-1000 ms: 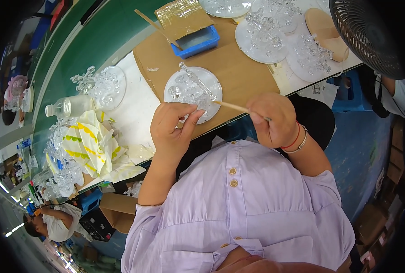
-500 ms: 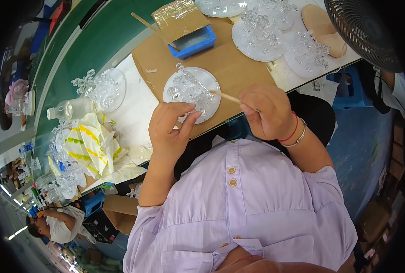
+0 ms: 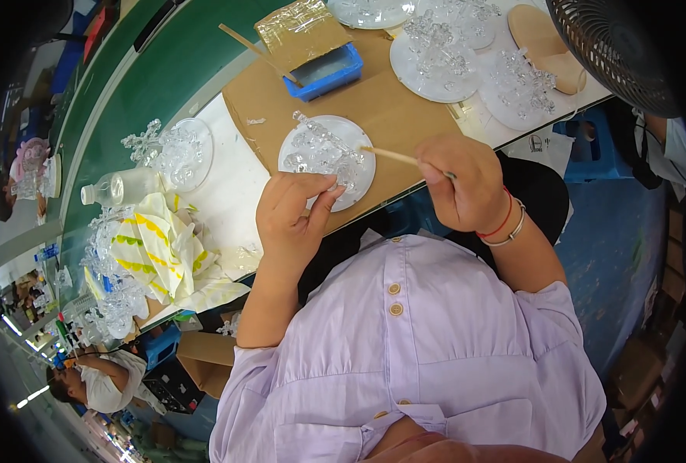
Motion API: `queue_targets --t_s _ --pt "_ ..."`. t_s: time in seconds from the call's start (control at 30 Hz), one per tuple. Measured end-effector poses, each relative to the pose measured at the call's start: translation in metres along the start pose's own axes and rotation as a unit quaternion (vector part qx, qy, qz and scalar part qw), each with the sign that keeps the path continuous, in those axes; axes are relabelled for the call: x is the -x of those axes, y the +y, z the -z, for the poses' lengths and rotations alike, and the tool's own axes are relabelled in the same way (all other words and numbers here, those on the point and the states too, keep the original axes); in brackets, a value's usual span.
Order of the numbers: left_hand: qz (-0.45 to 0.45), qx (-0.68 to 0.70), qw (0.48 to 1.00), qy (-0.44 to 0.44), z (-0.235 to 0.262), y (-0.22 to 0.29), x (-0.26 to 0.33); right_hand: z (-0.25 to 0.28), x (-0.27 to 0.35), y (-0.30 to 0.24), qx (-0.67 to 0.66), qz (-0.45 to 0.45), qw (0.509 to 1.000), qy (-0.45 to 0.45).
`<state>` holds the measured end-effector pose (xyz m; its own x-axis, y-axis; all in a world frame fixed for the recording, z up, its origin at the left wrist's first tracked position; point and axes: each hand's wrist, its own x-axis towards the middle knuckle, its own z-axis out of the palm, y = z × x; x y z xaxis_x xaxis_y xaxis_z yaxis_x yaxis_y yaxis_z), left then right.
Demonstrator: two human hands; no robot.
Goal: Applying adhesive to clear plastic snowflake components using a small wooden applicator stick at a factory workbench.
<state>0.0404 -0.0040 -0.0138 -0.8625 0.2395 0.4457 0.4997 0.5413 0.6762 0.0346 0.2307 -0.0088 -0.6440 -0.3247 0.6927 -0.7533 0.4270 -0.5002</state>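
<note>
Trouble could come from the thin wooden stick (image 3: 393,156): if it slips, it might knock loose the clear, shiny, bumpy pieces (image 3: 320,148) on the round white plate (image 3: 366,174). The right hand (image 3: 462,185) has its fingers closed around the stick, its tip over the plate's right side. The left hand (image 3: 293,216) has thumb and finger almost pinched at the near edge; I cannot tell if they hold anything. Flat brown cardboard (image 3: 408,100) lies underneath.

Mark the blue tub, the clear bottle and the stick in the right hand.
Blue tub (image 3: 332,80): head view, near wall.
Clear bottle (image 3: 134,186): head view, middle of body.
Stick (image 3: 391,156): head view, middle of bare shaft.
</note>
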Motion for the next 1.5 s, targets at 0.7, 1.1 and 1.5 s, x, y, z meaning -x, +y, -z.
queue_targets --t_s 0.7,1.1,1.5 --pt "-0.086 -0.034 0.995 0.030 -0.014 0.001 -0.009 0.007 0.012 -0.016 0.013 0.009 1.000 -0.018" --pt "-0.087 -0.033 0.996 0.004 -0.009 0.004 -0.009 0.000 0.006 0.002 0.016 -0.015 1.000 0.017" --pt "-0.118 -0.111 0.984 -0.074 0.026 0.001 -0.067 0.023 0.028 0.005 -0.019 -0.105 0.982 0.154"
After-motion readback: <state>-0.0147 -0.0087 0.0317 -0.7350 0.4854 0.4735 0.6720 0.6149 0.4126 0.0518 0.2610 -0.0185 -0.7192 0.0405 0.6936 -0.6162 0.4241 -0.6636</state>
